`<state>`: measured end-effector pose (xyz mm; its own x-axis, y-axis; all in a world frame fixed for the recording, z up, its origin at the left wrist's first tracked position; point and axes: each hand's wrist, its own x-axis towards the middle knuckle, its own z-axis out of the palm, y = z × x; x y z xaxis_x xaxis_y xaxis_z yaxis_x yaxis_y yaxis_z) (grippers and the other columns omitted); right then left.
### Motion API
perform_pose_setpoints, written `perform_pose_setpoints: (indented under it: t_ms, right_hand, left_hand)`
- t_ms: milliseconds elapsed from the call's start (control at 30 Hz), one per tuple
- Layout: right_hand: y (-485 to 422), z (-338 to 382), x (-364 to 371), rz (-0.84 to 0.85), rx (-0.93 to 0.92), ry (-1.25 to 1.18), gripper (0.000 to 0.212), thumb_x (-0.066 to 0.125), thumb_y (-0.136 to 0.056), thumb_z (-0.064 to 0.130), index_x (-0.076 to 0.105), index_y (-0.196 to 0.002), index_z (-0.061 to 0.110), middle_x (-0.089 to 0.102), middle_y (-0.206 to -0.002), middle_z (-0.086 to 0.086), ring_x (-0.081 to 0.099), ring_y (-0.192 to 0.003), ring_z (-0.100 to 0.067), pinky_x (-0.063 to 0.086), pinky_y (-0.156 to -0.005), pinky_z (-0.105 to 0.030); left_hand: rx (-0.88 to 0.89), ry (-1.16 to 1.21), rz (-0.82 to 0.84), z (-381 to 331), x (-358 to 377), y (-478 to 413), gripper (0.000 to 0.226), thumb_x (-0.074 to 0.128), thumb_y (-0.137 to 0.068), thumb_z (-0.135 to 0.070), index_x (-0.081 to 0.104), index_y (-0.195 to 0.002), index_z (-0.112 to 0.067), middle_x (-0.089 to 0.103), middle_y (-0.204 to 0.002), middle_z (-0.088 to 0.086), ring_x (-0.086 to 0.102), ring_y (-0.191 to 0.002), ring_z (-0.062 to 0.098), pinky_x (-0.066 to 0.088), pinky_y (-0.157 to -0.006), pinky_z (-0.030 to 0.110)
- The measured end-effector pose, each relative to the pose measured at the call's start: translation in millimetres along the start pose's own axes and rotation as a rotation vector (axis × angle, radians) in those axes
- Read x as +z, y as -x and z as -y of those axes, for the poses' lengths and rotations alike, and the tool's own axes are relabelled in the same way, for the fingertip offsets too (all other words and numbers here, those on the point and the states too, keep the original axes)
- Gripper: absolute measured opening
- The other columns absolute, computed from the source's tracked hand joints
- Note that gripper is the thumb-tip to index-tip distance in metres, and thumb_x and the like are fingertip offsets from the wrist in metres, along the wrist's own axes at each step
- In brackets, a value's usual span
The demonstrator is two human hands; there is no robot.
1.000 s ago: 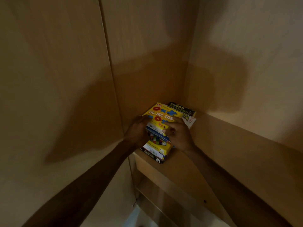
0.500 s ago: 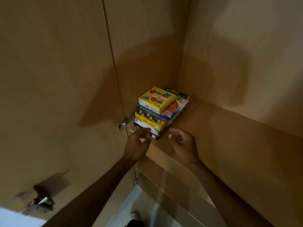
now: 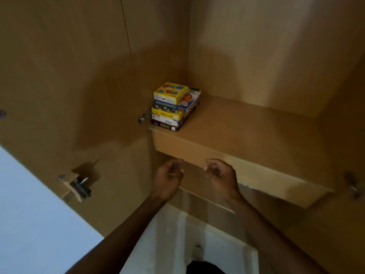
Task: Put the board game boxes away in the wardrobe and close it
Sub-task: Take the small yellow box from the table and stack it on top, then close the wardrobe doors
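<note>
A stack of several board game boxes (image 3: 174, 106) stands in the left back corner of the wardrobe shelf (image 3: 246, 127). A yellow tic-tac-toe box lies on top, a blue one under it, a black one at the bottom. My left hand (image 3: 167, 178) and my right hand (image 3: 221, 177) hover below the shelf's front edge, apart from the boxes. Both hold nothing, their fingers loosely curled. The left wardrobe door (image 3: 59, 95) stands open.
A metal latch (image 3: 79, 185) sticks out of the open left door's inner face. A hinge (image 3: 143, 116) sits beside the stack. Another metal fitting (image 3: 353, 184) shows at the right edge. White floor (image 3: 167, 244) lies below.
Both hands let go of the stack and drew back and down, below the shelf edge. The view pulled away from the wardrobe, so the boxes look smaller and farther.
</note>
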<state>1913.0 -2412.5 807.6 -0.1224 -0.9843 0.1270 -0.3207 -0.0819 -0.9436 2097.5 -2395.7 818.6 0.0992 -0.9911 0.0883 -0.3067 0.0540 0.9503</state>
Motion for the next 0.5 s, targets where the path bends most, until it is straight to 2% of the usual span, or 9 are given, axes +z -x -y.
perform_pose_setpoints:
  t_ms: [100,267,367,500]
  right_hand:
    - [71,9,-5,-0.035,0.037,-0.018,0.021,0.070,-0.084,0.011,0.068,-0.093,0.030,0.068,-0.079,0.003,0.064,-0.076,-0.016,0.053,-0.078,-0.036]
    - [178,26,-22,-0.062,0.063,0.020,0.019,0.070,-0.084,0.017,0.070,-0.099,0.029,0.072,-0.086,0.002,0.068,-0.084,-0.017,0.057,-0.081,-0.040]
    - [236,40,-40,-0.071,0.055,0.029,0.018,0.068,-0.082,0.023,0.070,-0.098,0.031,0.073,-0.087,0.004,0.068,-0.084,-0.014,0.057,-0.082,-0.043]
    - [299,52,-69,-0.047,0.037,0.036,0.020,0.068,-0.085,0.019,0.071,-0.104,0.025,0.072,-0.085,0.005,0.068,-0.082,-0.010,0.057,-0.082,-0.040]
  left_hand:
    - [0.001,0.018,0.040,2,-11,62,0.025,0.062,-0.090,-0.007,0.066,-0.113,-0.017,0.069,-0.108,-0.004,0.064,-0.096,0.010,0.051,-0.082,0.019]
    - [-0.012,0.109,0.053,-9,-32,167,0.026,0.061,-0.089,0.000,0.066,-0.112,-0.013,0.070,-0.102,-0.003,0.065,-0.090,0.003,0.049,-0.077,0.008]
    - [-0.025,0.135,0.051,-17,-41,227,0.026,0.061,-0.090,0.000,0.065,-0.110,-0.016,0.070,-0.101,-0.002,0.064,-0.087,0.002,0.050,-0.076,0.010]
    - [-0.012,0.096,0.051,-29,-39,287,0.027,0.061,-0.090,-0.003,0.065,-0.111,-0.020,0.069,-0.104,-0.009,0.064,-0.088,-0.004,0.051,-0.076,0.011]
